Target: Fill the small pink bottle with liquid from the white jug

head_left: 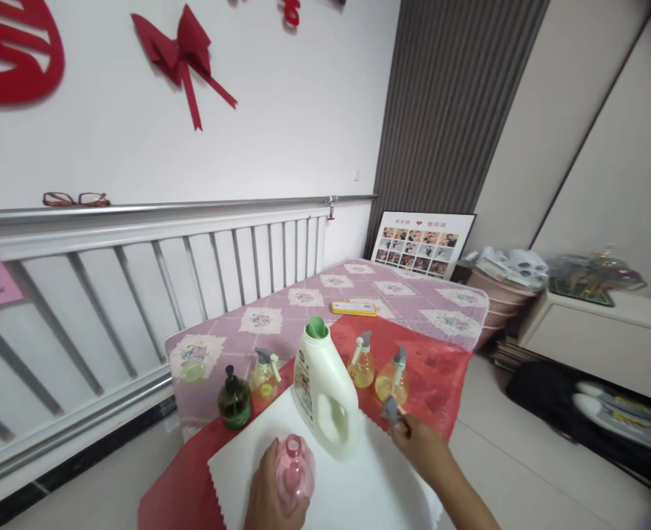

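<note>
My left hand (263, 487) is wrapped round a clear pink bottle (295, 475), whose mouth is uncovered. In the fingers of my right hand (416, 440) is a grey spray head (391, 410), held off to the right, apart from the pink bottle. Between and beyond my hands stands a large pale detergent jug (315, 368), uncapped, with a green spout. Two yellowish spray bottles (362, 366) (396, 383) with grey heads are to its right. Another spray bottle (264, 384) and a dark green pump bottle (235, 405) stand to its left.
A white sheet (352, 486) with a scalloped edge lies over a red cloth (429, 364) on the table. A yellow-and-white box (354, 308) and a light green cap (193, 370) rest farther back. White railing (220, 269) runs along the left; a pink basket (496, 302) is beyond.
</note>
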The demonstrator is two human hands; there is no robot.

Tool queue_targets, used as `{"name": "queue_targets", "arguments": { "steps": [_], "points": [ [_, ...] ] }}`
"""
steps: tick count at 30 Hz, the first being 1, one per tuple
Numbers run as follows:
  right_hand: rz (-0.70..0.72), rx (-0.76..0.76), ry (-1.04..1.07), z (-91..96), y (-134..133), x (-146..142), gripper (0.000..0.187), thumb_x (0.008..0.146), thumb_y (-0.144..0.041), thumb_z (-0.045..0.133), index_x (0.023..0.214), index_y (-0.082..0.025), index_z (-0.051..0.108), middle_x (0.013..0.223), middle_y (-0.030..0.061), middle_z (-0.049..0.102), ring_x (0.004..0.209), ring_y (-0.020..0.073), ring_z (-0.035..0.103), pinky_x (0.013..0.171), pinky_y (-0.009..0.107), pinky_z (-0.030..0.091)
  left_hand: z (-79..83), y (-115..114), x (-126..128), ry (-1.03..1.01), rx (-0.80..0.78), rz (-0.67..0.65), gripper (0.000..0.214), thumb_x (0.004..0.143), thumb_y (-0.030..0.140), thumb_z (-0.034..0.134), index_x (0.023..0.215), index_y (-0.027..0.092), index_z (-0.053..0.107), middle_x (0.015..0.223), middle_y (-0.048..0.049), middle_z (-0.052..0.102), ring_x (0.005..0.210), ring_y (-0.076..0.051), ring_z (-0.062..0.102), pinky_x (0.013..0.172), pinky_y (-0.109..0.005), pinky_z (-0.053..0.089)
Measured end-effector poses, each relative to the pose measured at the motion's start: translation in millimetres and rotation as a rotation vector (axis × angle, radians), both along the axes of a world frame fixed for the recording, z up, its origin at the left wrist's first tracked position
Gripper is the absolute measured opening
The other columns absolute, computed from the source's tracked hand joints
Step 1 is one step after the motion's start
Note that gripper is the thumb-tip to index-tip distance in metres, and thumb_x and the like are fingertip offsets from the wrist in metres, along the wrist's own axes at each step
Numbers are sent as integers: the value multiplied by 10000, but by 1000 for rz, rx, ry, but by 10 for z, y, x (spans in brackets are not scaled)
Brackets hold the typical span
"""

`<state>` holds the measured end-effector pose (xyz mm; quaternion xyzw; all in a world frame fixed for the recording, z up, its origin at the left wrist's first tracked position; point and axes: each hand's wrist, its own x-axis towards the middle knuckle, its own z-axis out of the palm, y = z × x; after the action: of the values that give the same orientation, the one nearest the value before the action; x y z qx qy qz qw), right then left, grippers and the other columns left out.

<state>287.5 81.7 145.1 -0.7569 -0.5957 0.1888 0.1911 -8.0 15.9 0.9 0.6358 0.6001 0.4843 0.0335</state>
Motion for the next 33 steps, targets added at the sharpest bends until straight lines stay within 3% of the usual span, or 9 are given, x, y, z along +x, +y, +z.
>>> {"name": "queue_targets", "arguments": {
  "steps": [4,6,8,10,14,20,25,29,33],
  "points": [
    [10,129,184,483,-294,23,339,897,-521,417,858,-232,588,637,-16,596,607,174,580,579,285,454,18,-34,38,-53,-86,24,732,762,428,550,1405,134,363,1279,-203,639,1122,-328,642,927,-475,561],
    [28,207,601,705,-412,-98,371,823,-595,543,730,-237,561,558,-30,551,537,156,530,529,280,443,29,-39,25,-57,-115,20,752,743,375,562,1420,132,342,1327,-205,612,1188,-333,609,975,-484,539],
    [14,280,848,873,-476,-293,404,707,-616,680,777,-220,635,593,-6,597,549,162,541,531,292,467,38,-35,-12,-37,-153,-16,803,709,327,590,1432,116,314,1364,-211,587,1235,-334,581,1004,-474,527],
    [19,310,956,983,-489,-522,484,653,-625,734,884,-203,689,648,25,645,590,179,579,561,309,500,46,-31,-57,-4,-208,-67,840,681,296,617,1435,97,304,1393,-220,565,1261,-334,566,1026,-462,520],
    [83,416,956,1090,-453,-956,527,646,-614,759,986,-219,676,756,30,672,670,182,616,645,316,544,71,-41,-98,4,-299,-103,863,661,274,634,1438,84,313,1440,-220,524,1302,-339,532,1072,-463,490],
    [164,494,841,1042,-390,-1351,475,715,-565,720,1031,-219,640,996,84,697,811,208,649,748,337,556,116,-53,-80,-23,-302,-123,868,645,270,634,1441,99,333,1454,-191,518,1328,-326,507,1100,-446,466],
    [377,472,621,836,-344,-1512,312,836,-481,613,1015,-225,633,1053,100,684,946,250,644,812,353,533,127,-46,-76,-42,-318,-143,874,660,263,627,1452,105,292,1466,-194,500,1340,-318,494,1108,-456,455],
    [469,390,514,676,-373,-1623,217,850,-425,588,901,-221,638,858,58,680,815,236,640,745,345,527,112,-43,-66,-54,-306,-154,869,658,261,634,1443,103,298,1471,-211,489,1341,-327,489,1113,-470,446],
    [483,222,614,523,-424,-1670,330,835,-426,618,1090,-216,633,990,78,720,946,259,664,869,375,526,199,-65,-57,-88,-366,-163,863,655,282,631,1432,85,312,1473,-213,483,1347,-330,480,1125,-478,430]
  ]
}}
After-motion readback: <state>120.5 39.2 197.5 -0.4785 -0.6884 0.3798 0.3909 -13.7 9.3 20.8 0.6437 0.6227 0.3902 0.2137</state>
